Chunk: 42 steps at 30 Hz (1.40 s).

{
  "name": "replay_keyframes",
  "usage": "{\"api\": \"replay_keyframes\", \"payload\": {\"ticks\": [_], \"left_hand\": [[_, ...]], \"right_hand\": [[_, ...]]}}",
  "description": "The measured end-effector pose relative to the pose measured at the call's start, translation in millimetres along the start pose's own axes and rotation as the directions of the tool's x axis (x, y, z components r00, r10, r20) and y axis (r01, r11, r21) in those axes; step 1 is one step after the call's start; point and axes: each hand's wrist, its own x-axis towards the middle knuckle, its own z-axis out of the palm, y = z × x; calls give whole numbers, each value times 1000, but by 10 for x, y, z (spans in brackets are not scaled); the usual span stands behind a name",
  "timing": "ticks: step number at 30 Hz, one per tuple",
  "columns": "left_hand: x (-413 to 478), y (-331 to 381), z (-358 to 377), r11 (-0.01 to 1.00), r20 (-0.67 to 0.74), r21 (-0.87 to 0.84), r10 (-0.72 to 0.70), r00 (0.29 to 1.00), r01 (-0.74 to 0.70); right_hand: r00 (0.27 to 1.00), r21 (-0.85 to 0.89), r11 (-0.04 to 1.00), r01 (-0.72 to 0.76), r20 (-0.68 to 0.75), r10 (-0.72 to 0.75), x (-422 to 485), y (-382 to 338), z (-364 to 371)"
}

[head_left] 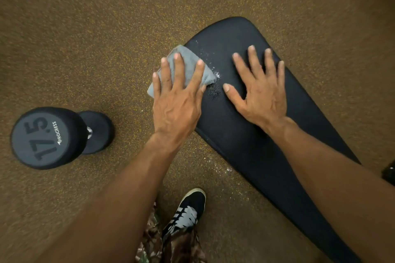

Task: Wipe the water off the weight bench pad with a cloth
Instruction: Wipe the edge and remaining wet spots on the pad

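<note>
At the pad's [245,134] left edge, our left hand [175,100] pressed the cloth [188,64] flat, fingers spread; our right hand [259,87] lay open, and droplets [214,89] risked being pushed onto the floor [106,38].

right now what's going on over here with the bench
A person is wiping water off a black weight bench pad. The left hand lies flat on a grey cloth at the pad's left edge, beside a patch of water droplets that are still on the pad. The right hand rests flat on the pad with fingers spread. A 17.5 dumbbell stands on end on the speckled floor to the left. More droplets show on the floor near the person's shoe.
</note>
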Motion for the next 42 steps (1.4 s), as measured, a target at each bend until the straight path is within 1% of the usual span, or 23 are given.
{"api": "replay_keyframes", "payload": {"ticks": [2,4,5,7,10,13,16,18,19,20,22,24,26,27,28,31,32,33,35,36,37,39,42], "left_hand": [[-6,67,5,995,-5,-41,-89,996,89],[32,111,-6,971,4,-120,-208,978,207],[44,117,-9,964,2,-119,-241,971,239],[64,119,19,968,-16,-71,-244,970,242],[54,88,82,975,-31,-80,-210,977,207],[36,54,111,984,-90,-94,-160,983,152],[98,122,11,954,-42,-166,-261,964,251],[200,200,-9,932,-11,-157,-333,943,327],[236,240,2,935,-35,-133,-337,941,330],[238,275,26,949,-76,-101,-308,948,300],[127,312,123,988,-124,-3,-156,980,157],[-89,277,199,997,-125,67,-13,992,22],[-317,201,206,995,-123,89,47,991,-36],[-358,176,195,996,-142,85,41,989,-29],[-338,186,183,998,-169,66,-2,986,13],[-73,386,155,970,-197,-40,-242,950,239],[-9,466,156,961,-185,-35,-275,944,273],[10,516,163,963,-174,-9,-266,948,269],[-78,476,168,981,-160,67,-169,973,182],[-133,410,122,989,-157,77,-111,981,124],[-153,351,47,994,-144,54,-88,986,97],[-112,304,-101,990,-72,3,-143,987,143],[-63,459,-161,969,-23,106,-221,975,222]], "right_hand": [[997,8,997,82,-7,-82,3,14,1],[996,10,996,84,3,-85,9,32,9],[997,11,997,77,9,-77,9,34,13],[997,14,997,69,13,-70,20,33,1],[998,14,998,65,17,-65,20,33,1],[998,9,998,55,14,-55,26,25,-8],[999,10,999,44,17,-44,19,22,-14],[999,12,999,42,15,-42,22,13,-15],[999,13,999,41,15,-41,32,12,-11],[999,18,999,39,18,-40,29,12,-9],[999,32,999,41,12,-41,16,20,-2],[999,37,998,46,8,-46,29,36,6],[999,47,998,53,5,-53,21,38,10],[998,46,997,56,-2,-56,20,35,14],[998,46,997,55,0,-55,18,34,18],[999,57,997,49,7,-49,18,48,31],[999,52,997,49,3,-49,11,50,40],[999,47,998,51,-1,-51,9,56,49],[998,51,997,55,-4,-55,8,52,60],[998,47,997,56,-10,-55,5,55,61],[998,38,998,57,-16,-56,3,58,63],[998,29,998,59,-11,-59,5,59,61],[998,30,998,54,-15,-54,6,59,55]]}}
